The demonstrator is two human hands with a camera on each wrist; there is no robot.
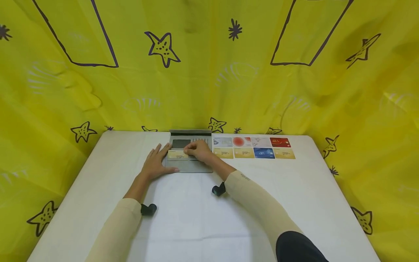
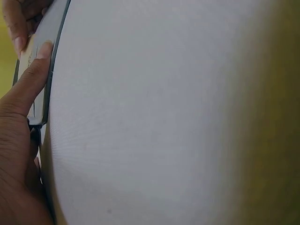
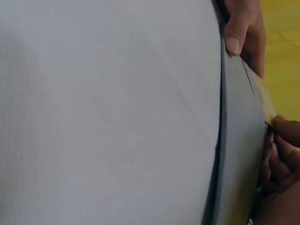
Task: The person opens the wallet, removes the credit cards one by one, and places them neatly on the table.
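A grey card holder (image 1: 193,167) with slots lies near the far edge of the table, its long side toward me. My right hand (image 1: 200,150) pinches the right end of a yellow card (image 1: 176,155) between thumb and fingertips. That card lies over the holder's left half; how deep it sits in a slot I cannot tell. My left hand (image 1: 156,163) rests at the holder's left side with fingers spread and fairly straight. Its thumb (image 2: 33,79) presses on the near left part of the holder. A dark rectangular card (image 1: 181,144) shows behind the yellow one.
Right of the holder lie two rows of cards, among them a red card (image 1: 280,142), a blue card (image 1: 264,153) and several yellow ones. A white cloth (image 1: 183,225) covers the table. Behind hangs a yellow curtain (image 1: 196,91) with drawn stars.
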